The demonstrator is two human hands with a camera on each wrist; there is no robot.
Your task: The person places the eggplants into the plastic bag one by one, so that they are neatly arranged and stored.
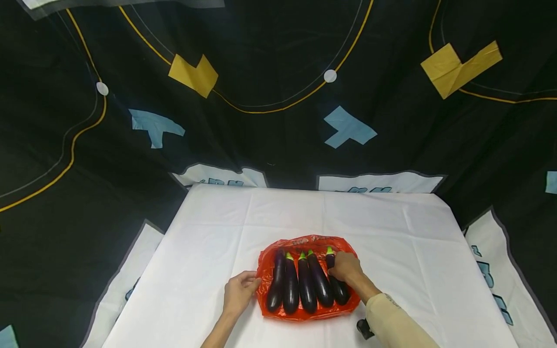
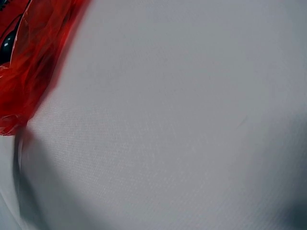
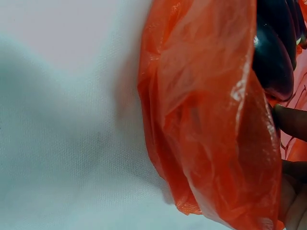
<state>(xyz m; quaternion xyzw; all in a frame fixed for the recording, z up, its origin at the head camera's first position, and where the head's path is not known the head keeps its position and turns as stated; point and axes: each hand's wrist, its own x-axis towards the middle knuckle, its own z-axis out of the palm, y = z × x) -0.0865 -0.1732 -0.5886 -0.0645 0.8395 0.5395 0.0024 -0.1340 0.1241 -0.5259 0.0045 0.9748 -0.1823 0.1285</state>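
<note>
A red plastic bag lies on the white-covered table with its rim spread around several dark purple eggplants. The eggplants lie side by side, most with green stem ends pointing away from me. At the bag's left edge, my left hand pinches the rim; in the left wrist view only the bag shows, not the hand. My right hand grips the rightmost eggplant and partly hides it. In the right wrist view, the bag's wall covers much of the right hand.
A white cloth covers the table. A small black object sits beside the right sleeve. Behind the table hangs a black sheet with yellow lines and pieces of yellow and blue tape.
</note>
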